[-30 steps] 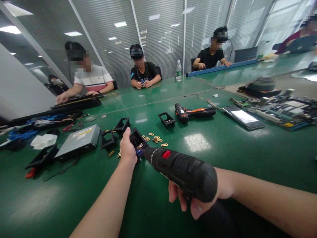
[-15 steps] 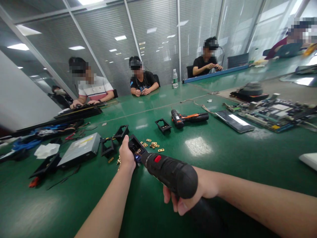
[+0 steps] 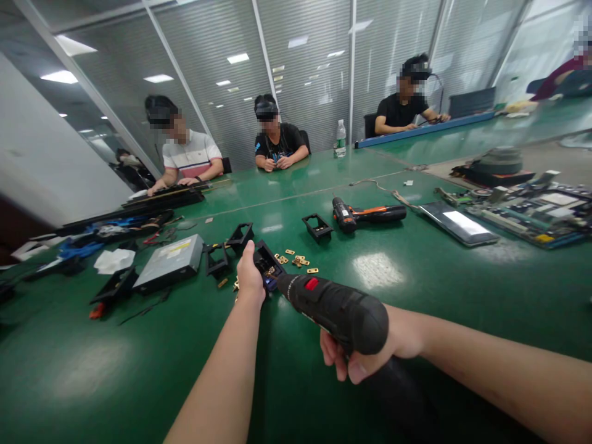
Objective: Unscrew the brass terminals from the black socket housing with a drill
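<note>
My left hand (image 3: 251, 274) is closed around the near-left side of a black plastic frame (image 3: 266, 251), thumb up along its edge. In my right hand (image 3: 358, 365) is a black cordless drill (image 3: 340, 313) with a red switch on top, gripped by its handle. The drill's nose points into the held frame; the exact contact at the tip is too small to make out. Small brass plates (image 3: 300, 261) lie loose just beyond the frame, and a few more are partly hidden behind my left hand. Similar black frames (image 3: 317, 227) rest on the green table nearby.
A second drill (image 3: 369, 214), orange and black, lies farther back. Left of me are a metal disc drive (image 3: 167, 262), white tissue (image 3: 114, 261) and tangled cables (image 3: 92, 246). To the right are a dark flat panel (image 3: 457, 223) and circuit boards (image 3: 536, 213). Several people sit around the table.
The whole view has shifted, so the table's things sit farther right in the picture. Both hands keep their holds, with the drill still pointed into the frame.
</note>
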A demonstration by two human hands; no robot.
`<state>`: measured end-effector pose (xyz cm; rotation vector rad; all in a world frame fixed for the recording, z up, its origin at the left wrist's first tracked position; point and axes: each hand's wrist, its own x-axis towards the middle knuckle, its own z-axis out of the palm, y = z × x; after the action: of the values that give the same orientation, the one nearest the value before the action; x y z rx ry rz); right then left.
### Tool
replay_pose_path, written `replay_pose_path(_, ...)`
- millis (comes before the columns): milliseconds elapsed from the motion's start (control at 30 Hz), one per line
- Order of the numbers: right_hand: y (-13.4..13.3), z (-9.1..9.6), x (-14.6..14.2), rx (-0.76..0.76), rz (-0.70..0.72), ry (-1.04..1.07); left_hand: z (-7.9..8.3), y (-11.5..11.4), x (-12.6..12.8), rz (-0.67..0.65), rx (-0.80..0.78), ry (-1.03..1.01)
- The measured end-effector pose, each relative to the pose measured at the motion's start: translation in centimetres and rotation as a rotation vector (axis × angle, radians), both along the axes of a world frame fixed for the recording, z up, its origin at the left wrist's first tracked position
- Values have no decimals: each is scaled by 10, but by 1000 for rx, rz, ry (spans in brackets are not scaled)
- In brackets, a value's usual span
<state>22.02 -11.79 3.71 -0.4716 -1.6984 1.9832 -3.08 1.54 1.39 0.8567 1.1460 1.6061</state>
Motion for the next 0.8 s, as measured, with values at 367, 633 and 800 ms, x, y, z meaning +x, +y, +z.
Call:
replay_pose_path(367, -4, -2, 1, 17, 7, 12, 2, -3, 2, 9, -48, -51)
replay_pose_path(633, -1, -8, 0, 111, 53, 4, 14, -6, 9, 21, -107, -41)
replay_pose_path(800, -4, -5, 2, 131, 7, 45, 18, -8, 12, 20, -125, -44)
